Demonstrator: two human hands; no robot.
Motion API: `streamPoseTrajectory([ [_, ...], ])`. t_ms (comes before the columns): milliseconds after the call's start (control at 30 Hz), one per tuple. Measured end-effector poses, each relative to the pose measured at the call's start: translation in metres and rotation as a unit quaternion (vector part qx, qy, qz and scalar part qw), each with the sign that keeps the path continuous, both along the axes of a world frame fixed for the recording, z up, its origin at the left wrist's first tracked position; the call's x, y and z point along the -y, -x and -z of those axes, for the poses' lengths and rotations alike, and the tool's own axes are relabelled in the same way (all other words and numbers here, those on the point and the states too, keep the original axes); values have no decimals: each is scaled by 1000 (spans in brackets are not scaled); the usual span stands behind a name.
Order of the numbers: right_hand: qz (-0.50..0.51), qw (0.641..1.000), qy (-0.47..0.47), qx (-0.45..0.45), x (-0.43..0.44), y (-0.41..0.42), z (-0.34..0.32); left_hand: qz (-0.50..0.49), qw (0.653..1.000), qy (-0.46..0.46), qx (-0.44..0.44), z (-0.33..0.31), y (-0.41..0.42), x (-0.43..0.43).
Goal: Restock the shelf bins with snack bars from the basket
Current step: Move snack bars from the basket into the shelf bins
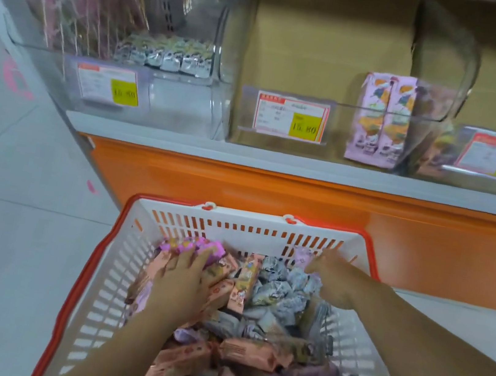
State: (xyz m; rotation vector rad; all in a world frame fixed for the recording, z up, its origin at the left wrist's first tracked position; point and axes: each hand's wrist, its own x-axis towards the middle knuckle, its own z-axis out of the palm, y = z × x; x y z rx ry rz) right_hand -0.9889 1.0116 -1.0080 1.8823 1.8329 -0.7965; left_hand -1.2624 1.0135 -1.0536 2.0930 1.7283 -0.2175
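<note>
**Fig.** Head view, picking stage; bars not yet lifted.

Lower centre: basket (245,219), white w/ orange rim, filled w/ mixed snack bars (248,352): peach wrappers centre-left, silver ones (283,286) centre-right, lilac scattered. Left hand (185,278) lies on the peach pile, fingers near straight and spread, tips on a bright pink pack (196,244); nothing enclosed. Right hand (328,275) reaches to the far right corner, fingertips at a lilac pack (302,255); blur hides whether it pinches, so grip can't be told.

Risks (judged): slick wrappers piled loose, so a flat-handed scoop may shed bars over the rim to the floor; mixed sorts invite the wrong bar in the wrong bin; the reach up across the ledge (245,152) may knock packs that stand on end.

Upper frame, clear bins on the ledge: left bin (172,105) holds pink packs plus a silver row; middle bin (341,137) is mostly bare, w/ two lilac packs (382,121) upright at its right end; right bin (483,179) has contents too blurred to name.
</note>
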Motion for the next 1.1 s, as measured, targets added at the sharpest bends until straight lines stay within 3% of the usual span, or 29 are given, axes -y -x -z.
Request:
streamPoseTrajectory([
  [300, 11, 999, 23, 31, -4, 6, 37, 5, 1000, -3, -28, 7, -1, -5],
  [433, 16, 1000, 4, 12, 4, 10, 22, 19, 999, 17, -37, -6, -2, -7],
  [633, -19, 1000, -10, 16, 16, 18, 1, 89, 990, -74, 81, -46, -18, 0],
  [733, -19, 1000, -14, 11, 21, 22, -5, 127, 987, -71, 62, -51, -24, 4],
  [900, -31, 994, -103, 34, 12, 21, 1, 48, 998, -23, -24, -32, -12, 3],
  [1100, -28, 988, -149, 42, -5, 28, 25, 22, 999, -31, 21, -6, -10, -2],
])
